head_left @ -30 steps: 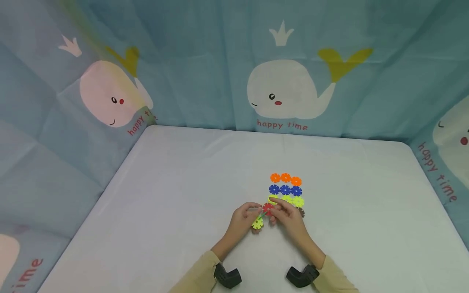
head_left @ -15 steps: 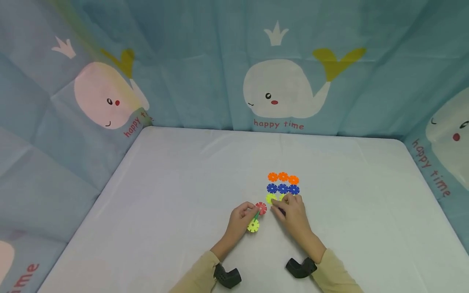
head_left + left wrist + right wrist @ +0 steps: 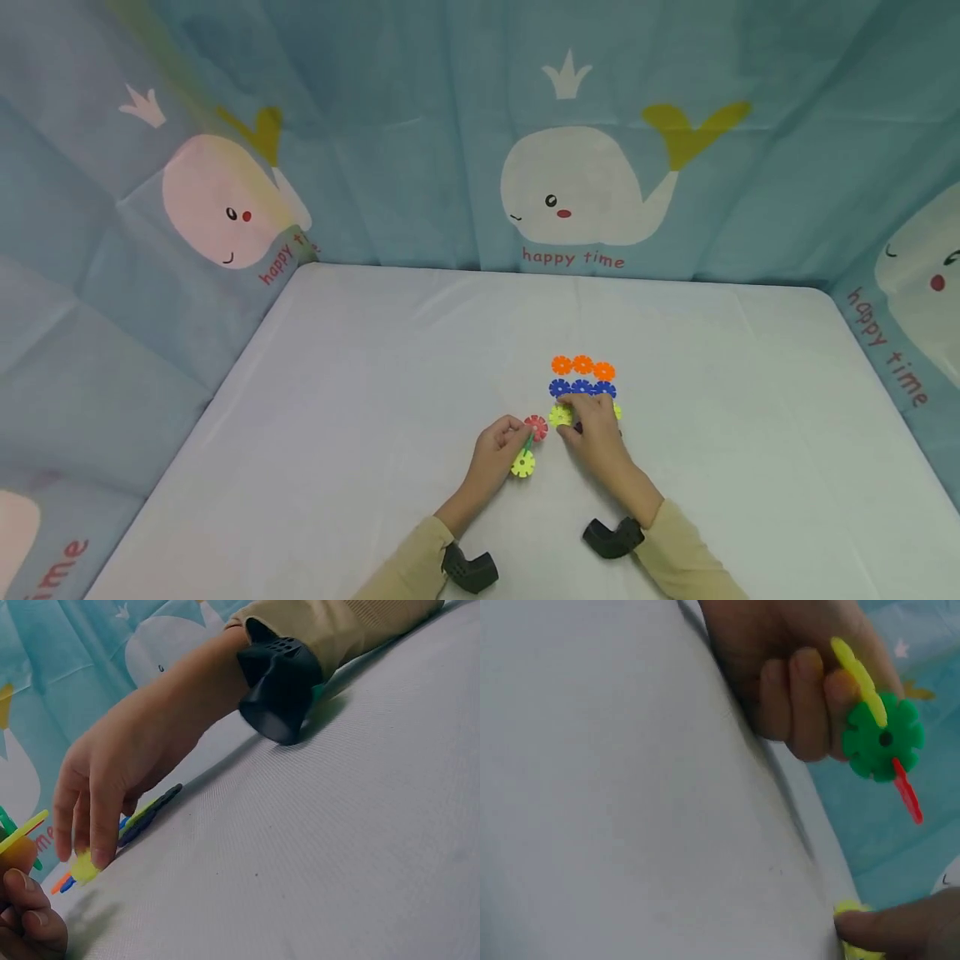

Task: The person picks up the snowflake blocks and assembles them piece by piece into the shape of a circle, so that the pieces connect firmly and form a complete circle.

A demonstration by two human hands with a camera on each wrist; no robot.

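My left hand (image 3: 495, 448) pinches a joined piece of notched plastic snowflake discs. In the right wrist view its green disc (image 3: 904, 735) has a yellow disc (image 3: 861, 679) slotted into one edge and a red disc (image 3: 908, 796) into the other, both seen edge-on. My right hand (image 3: 600, 433) has thumb and index finger round a loose yellow snowflake disc (image 3: 559, 416), at the left end of the yellow row. The left wrist view shows its fingertips on that yellow disc (image 3: 85, 868), low over the table. The hand hides much of the row.
Behind the right hand lie a row of blue discs (image 3: 559, 388) and a row of orange discs (image 3: 582, 364). Dark discs (image 3: 150, 819) lie under the right hand. The white table (image 3: 360, 400) ends at a whale-printed curtain (image 3: 420, 183).
My right hand has left the red disc of the joined piece and moved right to the loose discs, then closed on the left yellow one. My left hand still holds the joined piece.
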